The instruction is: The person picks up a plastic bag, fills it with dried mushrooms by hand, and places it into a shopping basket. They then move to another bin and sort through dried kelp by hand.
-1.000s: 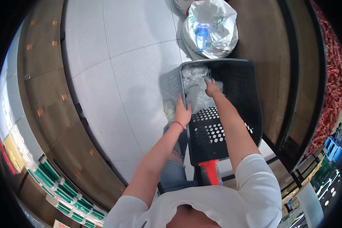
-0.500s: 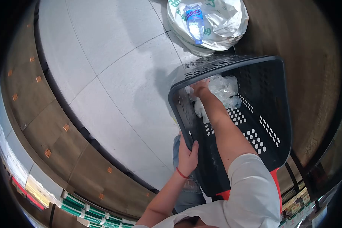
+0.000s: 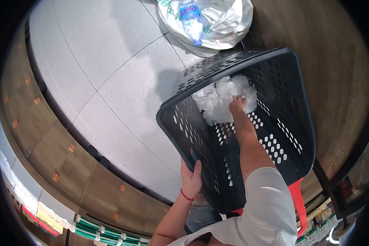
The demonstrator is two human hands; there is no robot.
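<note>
A heap of clear plastic [image 3: 223, 100] lies in the far end of a black basket [image 3: 289, 123]. It looks like thin, crumpled bags or wrap, see-through and shiny, bunched into one soft pile. What each piece is cannot be told.

The plastic is being reached for by the right hand [image 3: 237, 104]. The hand is pressed into the pile with its fingers curled down on the plastic, but a firm grip cannot be seen for sure. The pile is not lifted yet; all of it is inside the basket. So the work looks to be at its start: the plastic has been reached, and taking it up is left to do.

The basket is tipped up on its side, so its open top faces the person. Its walls and bottom are full of small holes. A red handle [image 3: 297, 203] is seen at its near end, partly hidden by a white sleeve. The near rim is gripped by the left hand [image 3: 191, 178], with the fingers closed around the edge. A red band is worn on that wrist.

Past the basket, a white bag [image 3: 225, 20] lies on the pale tiled floor [image 3: 110, 69], with a water bottle [image 3: 190, 20] on top of it. Brown wooden shelves [image 3: 49, 135] curve around at the left.
</note>
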